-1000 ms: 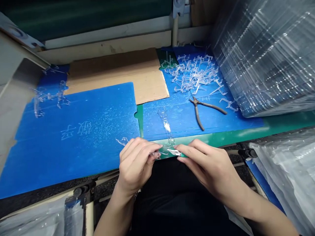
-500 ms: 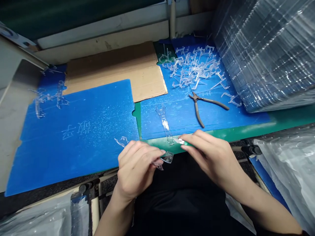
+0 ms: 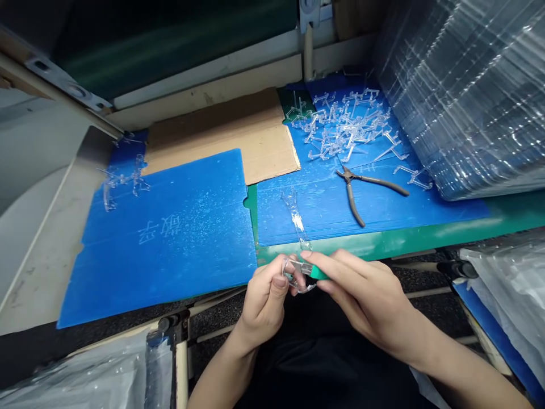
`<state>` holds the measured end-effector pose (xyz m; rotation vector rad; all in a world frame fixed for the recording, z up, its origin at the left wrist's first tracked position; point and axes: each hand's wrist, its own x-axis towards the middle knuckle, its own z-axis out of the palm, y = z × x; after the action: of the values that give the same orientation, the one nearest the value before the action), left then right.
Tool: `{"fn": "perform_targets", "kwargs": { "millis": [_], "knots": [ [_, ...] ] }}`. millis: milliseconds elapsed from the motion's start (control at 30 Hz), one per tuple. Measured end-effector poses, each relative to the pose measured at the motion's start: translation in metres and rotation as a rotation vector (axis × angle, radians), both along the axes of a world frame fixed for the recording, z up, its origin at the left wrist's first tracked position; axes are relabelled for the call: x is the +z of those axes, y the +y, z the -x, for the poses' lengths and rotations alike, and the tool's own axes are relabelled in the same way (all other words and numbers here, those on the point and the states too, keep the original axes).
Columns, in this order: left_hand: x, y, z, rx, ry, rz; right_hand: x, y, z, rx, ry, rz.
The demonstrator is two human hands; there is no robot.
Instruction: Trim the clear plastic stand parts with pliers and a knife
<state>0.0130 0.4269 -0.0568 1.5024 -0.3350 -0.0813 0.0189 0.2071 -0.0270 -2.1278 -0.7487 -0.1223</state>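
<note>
My left hand [image 3: 268, 295] is closed on a clear plastic part [image 3: 305, 289], a curved see-through piece partly hidden by the fingers. In my right hand [image 3: 361, 284] is a green-handled utility knife [image 3: 317, 272], gripped between thumb and fingers. Its short metal blade reaches to the clear part, and I cannot tell whether it cuts into it. Just beyond the hands, another long clear plastic piece [image 3: 297, 218] lies on the blue sheet [image 3: 272, 221], its lower end close to my right fingertips.
Diagonal pliers [image 3: 351, 187] lie spread on the right-hand sheet, before a heap of clear plastic sprues [image 3: 349, 128]. A wrapped stack of clear trays [image 3: 464, 102] rises at the right. Cardboard [image 3: 213, 130] and another blue sheet [image 3: 170, 238] cover the left, with clear scraps [image 3: 123, 176] there.
My left hand has turned and moved right, bringing the clear part up to the knife blade. My right hand still holds the knife. The whole view has shifted slightly.
</note>
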Motion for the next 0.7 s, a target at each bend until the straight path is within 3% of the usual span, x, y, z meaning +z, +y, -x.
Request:
{"fn": "perform_targets", "kwargs": {
  "millis": [133, 400, 700],
  "knots": [
    [-0.0002, 0.0013, -0.0004, -0.015, -0.076, -0.03, 0.0018, 0.0025, 0.0037, -0.001, -0.087, 0.015],
    [0.0028, -0.0009, -0.0011, 0.007, -0.131, -0.025, -0.0017, -0.0009, 0.0077, -0.009, -0.085, -0.1],
    [0.0047, -0.0038, -0.0029, -0.033, -0.186, -0.064, 0.0, -0.0007, 0.0095, 0.041, -0.066, -0.085]
  ]
}}
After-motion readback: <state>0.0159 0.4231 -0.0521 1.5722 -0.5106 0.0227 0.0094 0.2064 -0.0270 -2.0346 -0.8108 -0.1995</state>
